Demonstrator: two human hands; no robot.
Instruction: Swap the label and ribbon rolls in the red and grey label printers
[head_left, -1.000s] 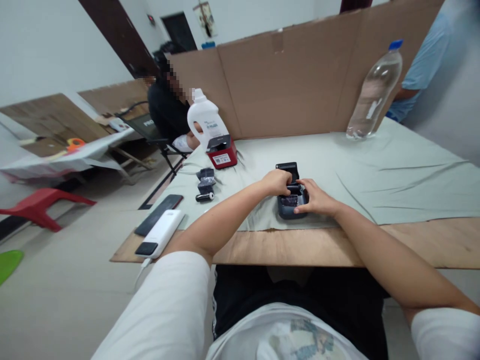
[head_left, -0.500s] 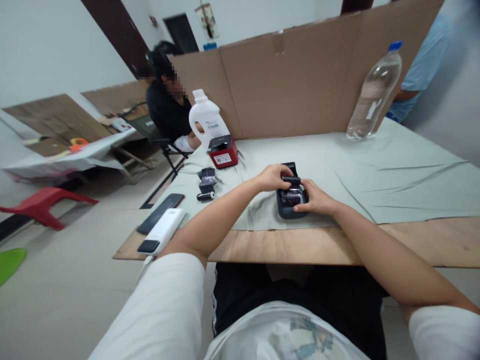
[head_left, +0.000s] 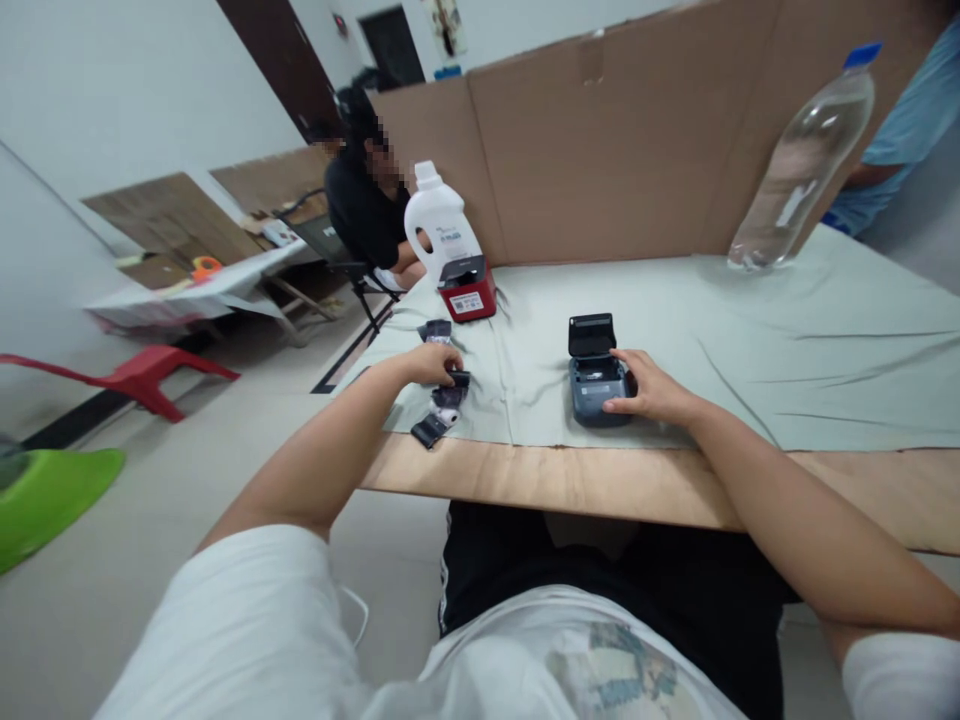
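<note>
My right hand [head_left: 651,388] is closed around the right side of a small dark grey portable printer [head_left: 598,405], thumb on its front and fingers near the hinge. The printer's black lid [head_left: 592,336] stands raised, leaving the compartment exposed. Off to the left, my left hand [head_left: 435,363] is closed on a black roll [head_left: 460,379]. Below it lies a crumpled dark film strip [head_left: 448,398] with a pale part and a black piece [head_left: 429,431]; how these join is blurred. Another bit of dark film [head_left: 436,329] shows behind my fingers.
A red box [head_left: 471,300] stands before a white jug [head_left: 446,225]. A tilted-looking water bottle [head_left: 802,170] stands at the back right. A cardboard partition [head_left: 615,150] closes off the far side. Beyond it on the left sits a person [head_left: 367,200].
My left hand has moved left from the printer, taking a black roll. The dark film that lay in the printer is out of it. My right hand stays on the printer.
</note>
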